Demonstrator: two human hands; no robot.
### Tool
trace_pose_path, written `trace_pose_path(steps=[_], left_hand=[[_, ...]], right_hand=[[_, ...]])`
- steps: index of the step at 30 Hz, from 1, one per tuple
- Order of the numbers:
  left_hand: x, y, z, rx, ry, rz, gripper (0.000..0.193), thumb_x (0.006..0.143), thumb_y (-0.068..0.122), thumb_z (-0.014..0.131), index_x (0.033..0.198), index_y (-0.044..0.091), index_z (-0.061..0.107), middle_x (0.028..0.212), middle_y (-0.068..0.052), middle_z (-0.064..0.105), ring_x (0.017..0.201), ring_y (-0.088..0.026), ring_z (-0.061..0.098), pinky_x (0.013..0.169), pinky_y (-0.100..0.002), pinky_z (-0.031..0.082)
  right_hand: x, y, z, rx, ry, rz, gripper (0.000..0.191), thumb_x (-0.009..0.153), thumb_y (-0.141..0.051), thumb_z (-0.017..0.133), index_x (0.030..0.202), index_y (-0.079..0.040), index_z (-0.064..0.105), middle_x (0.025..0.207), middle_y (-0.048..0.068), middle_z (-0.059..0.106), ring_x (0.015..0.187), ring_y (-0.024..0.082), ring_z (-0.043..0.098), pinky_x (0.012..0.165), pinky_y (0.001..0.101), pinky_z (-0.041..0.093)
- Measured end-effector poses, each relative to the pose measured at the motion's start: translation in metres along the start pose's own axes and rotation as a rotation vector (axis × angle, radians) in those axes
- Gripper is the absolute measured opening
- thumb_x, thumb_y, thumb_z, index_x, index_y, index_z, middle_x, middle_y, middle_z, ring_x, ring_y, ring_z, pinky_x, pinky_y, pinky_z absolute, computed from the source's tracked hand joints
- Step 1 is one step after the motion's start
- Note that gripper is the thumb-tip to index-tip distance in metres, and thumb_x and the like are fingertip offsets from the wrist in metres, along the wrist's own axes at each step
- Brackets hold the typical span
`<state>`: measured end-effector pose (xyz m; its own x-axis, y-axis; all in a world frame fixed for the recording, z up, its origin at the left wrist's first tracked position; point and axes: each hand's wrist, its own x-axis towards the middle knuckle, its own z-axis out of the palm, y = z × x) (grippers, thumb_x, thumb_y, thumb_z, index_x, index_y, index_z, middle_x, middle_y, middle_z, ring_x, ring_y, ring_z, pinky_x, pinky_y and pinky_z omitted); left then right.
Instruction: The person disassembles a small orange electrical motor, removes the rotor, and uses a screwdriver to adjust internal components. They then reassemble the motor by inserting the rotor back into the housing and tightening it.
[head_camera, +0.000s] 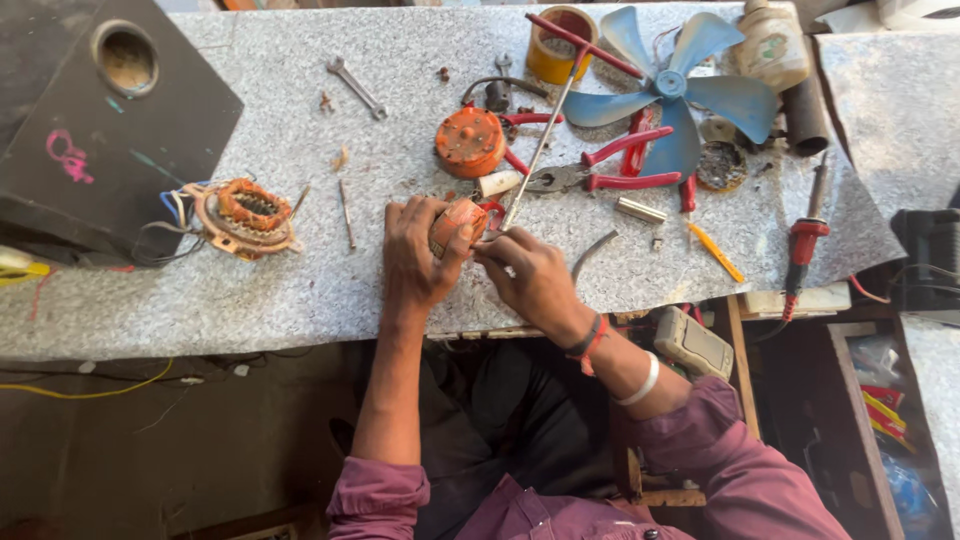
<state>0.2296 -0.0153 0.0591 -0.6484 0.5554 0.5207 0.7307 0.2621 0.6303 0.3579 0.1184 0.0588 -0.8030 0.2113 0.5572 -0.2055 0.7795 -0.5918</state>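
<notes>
Two hands meet at the front edge of the counter (300, 290), a speckled grey stone slab. Our left hand (415, 255) wraps its grip round a small orange motor part (458, 222), rounded and scuffed. Our right hand (530, 280) pinches the low end of a long thin metal rod (540, 150); the rod's long axis runs up and away to the right, with its tip just right of the part. Red-handled pliers (590, 175) and a blue plastic fan blade (675, 95) lie beyond.
</notes>
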Motion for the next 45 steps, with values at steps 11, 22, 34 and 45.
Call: trace_pose_path(steps=[11,22,34,45], left_hand=[[0.002,0.003,0.007,-0.011,-0.011,-0.001,0.040,0.095,0.043,0.062,0.105,0.003,0.066,0.102,-0.013,0.066,0.095,-0.032,0.053,0.086,-0.046,0.046],[0.003,-0.004,0.014,-0.019,-0.021,-0.025,0.047,0.095,0.050,0.058,0.102,0.005,0.066,0.098,-0.011,0.065,0.093,-0.028,0.051,0.082,-0.045,0.046],[0.004,0.002,0.015,-0.008,-0.028,-0.004,0.045,0.096,0.047,0.058,0.103,0.004,0.066,0.098,-0.012,0.065,0.093,-0.030,0.051,0.081,-0.045,0.045],[0.006,0.007,0.013,-0.023,-0.005,0.014,0.042,0.095,0.044,0.061,0.102,0.004,0.067,0.099,-0.012,0.066,0.094,-0.031,0.053,0.085,-0.045,0.045]], right_hand=[[0.002,0.002,-0.005,-0.040,-0.012,-0.003,0.011,0.092,-0.009,0.074,0.102,-0.006,0.070,0.091,0.013,0.066,0.074,0.034,0.068,0.063,0.0426,0.055],[0.004,0.004,-0.002,-0.001,0.040,-0.024,0.012,0.092,-0.008,0.073,0.103,-0.006,0.069,0.095,0.013,0.066,0.075,0.033,0.068,0.063,0.0420,0.055],[0.001,0.007,-0.009,-0.006,0.045,-0.051,0.013,0.091,-0.009,0.073,0.102,-0.005,0.068,0.095,0.013,0.065,0.074,0.034,0.067,0.062,0.0421,0.054],[0.001,0.005,-0.012,-0.043,0.045,0.003,0.012,0.091,-0.012,0.075,0.101,-0.008,0.069,0.089,0.012,0.065,0.070,0.033,0.066,0.059,0.0432,0.053]])
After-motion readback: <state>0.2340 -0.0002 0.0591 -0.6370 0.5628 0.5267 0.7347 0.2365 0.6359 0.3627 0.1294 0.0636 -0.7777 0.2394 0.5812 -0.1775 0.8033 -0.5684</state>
